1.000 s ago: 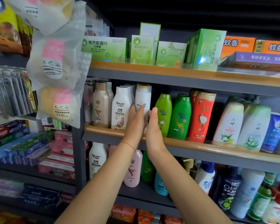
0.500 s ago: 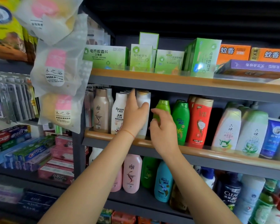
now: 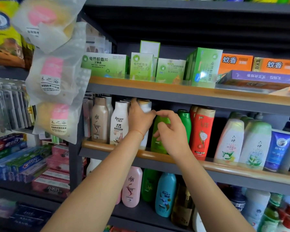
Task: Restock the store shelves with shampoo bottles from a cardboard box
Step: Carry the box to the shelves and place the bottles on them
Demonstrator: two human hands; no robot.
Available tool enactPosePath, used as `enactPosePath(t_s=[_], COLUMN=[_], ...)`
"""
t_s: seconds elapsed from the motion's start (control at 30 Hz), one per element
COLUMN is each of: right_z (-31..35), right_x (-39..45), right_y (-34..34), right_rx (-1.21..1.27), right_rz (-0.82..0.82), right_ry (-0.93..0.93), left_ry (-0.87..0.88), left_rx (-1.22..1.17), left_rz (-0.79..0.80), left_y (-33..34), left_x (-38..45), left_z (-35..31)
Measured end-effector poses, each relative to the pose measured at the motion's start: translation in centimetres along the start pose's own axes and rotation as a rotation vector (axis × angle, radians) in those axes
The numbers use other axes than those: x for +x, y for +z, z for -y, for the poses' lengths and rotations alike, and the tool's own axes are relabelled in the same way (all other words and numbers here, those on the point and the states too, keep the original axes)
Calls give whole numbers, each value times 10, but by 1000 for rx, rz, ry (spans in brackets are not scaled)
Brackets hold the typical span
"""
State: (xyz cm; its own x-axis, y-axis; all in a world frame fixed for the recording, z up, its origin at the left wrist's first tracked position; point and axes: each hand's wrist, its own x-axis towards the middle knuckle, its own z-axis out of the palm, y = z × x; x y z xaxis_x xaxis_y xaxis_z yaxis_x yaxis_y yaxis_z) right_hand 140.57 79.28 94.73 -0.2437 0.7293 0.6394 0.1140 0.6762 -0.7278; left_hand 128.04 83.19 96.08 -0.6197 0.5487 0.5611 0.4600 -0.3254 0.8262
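Note:
On the middle shelf [image 3: 157,155] stands a row of shampoo bottles. My left hand [image 3: 139,120] grips a white bottle with a gold cap [image 3: 146,106], which stands upright between the white Raclen bottle [image 3: 120,122] and a light green bottle [image 3: 159,139]. My right hand [image 3: 172,133] is just to the right, its fingers curled against the front of the light green bottle. Whether it holds that bottle I cannot tell. A darker green bottle [image 3: 185,124] and red bottles [image 3: 202,131] stand further right. No cardboard box is in view.
Green and orange boxes [image 3: 141,67] fill the shelf above. The lower shelf holds pink [image 3: 131,186], green and teal [image 3: 165,195] bottles. Bagged goods [image 3: 52,77] hang at the left, beside toothpaste boxes [image 3: 23,163]. White and blue bottles crowd the shelf's right end.
My left hand has wrapped round the white bottle, and my right hand has shifted right onto the light green bottle. The view has tilted up.

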Motion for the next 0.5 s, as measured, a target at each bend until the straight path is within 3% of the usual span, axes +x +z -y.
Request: enactPosePath(t_s=[0.5], right_z=[-41], right_x=[-44], right_y=[42], right_rx=[-118], right_rz=[137], right_ry=[171], left_ry=[-13], left_rx=[52], left_rz=[-30], left_y=[1], left_x=[11], left_z=[0])
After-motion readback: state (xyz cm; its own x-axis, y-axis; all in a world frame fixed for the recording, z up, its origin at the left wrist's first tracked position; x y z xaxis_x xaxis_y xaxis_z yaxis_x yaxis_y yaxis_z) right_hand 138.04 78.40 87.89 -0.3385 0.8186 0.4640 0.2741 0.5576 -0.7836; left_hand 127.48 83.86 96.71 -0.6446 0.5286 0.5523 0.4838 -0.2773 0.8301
